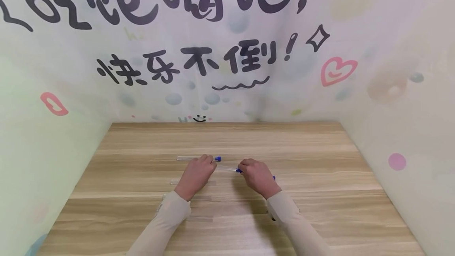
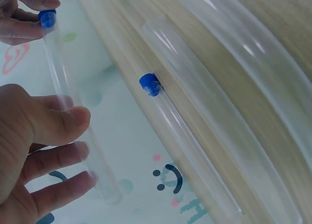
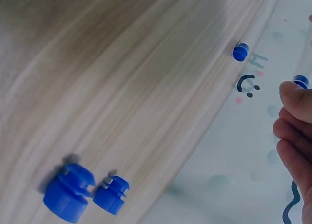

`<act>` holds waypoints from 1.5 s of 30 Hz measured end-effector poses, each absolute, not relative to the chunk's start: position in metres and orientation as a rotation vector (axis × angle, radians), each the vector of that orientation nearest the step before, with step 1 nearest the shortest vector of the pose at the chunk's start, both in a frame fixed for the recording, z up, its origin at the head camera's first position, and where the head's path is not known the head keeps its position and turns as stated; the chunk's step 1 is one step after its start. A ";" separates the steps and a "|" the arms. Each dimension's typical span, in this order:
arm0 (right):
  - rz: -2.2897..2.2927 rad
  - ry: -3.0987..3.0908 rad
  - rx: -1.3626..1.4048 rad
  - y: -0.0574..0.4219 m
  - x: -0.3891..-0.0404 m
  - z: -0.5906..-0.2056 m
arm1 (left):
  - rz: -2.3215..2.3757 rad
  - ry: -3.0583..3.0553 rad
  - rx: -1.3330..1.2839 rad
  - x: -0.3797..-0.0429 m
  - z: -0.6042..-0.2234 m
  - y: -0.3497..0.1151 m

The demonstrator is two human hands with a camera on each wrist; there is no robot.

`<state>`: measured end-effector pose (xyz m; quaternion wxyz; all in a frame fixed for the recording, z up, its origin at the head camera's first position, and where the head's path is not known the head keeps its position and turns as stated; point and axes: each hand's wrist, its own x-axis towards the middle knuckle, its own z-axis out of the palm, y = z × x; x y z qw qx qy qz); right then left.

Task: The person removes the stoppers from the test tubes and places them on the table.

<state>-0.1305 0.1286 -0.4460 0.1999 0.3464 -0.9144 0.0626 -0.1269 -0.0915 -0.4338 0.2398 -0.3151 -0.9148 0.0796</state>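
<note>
My left hand [image 1: 197, 175] grips a clear test tube [image 2: 56, 58] between thumb and fingers, holding it above the table. At that tube's mouth sits a blue cap [image 2: 47, 18], pinched by the thumb and fingers of my right hand [image 1: 258, 177]. How deep the cap is seated cannot be told. Beyond the left hand, another test tube [image 2: 195, 146] lies on the table with its own blue cap [image 2: 149, 84] on. Nearer to me lie clear tubes without visible caps, one [image 2: 209, 107] beside the capped one and another [image 2: 258, 58] closer.
Two loose blue caps, a larger-looking one [image 3: 68, 192] and a smaller-looking one [image 3: 112, 194], stand on the wood-grain table [image 1: 320, 208] below the right hand. A printed white backdrop [image 1: 227, 106] rises behind the table, with pale walls [image 1: 408, 110] at both sides.
</note>
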 end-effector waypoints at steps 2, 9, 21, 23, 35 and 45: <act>0.163 -2.542 0.966 0.129 -0.131 -0.447 | 0.229 -2.489 -0.863 -0.128 -0.434 -0.091; 0.220 -2.539 0.875 0.127 -0.128 -0.447 | 0.214 -2.543 -0.849 -0.127 -0.429 -0.092; 0.229 -2.519 0.786 0.128 -0.129 -0.446 | 0.172 -2.597 -0.849 -0.125 -0.429 -0.092; 0.245 -2.529 0.788 0.128 -0.129 -0.446 | 0.170 -2.597 -0.846 -0.126 -0.430 -0.092; 0.342 -2.613 0.787 0.126 -0.128 -0.447 | 0.150 -2.633 -0.831 -0.125 -0.428 -0.090; 0.370 -2.558 0.743 0.125 -0.128 -0.448 | 0.099 -2.654 -0.828 -0.124 -0.429 -0.092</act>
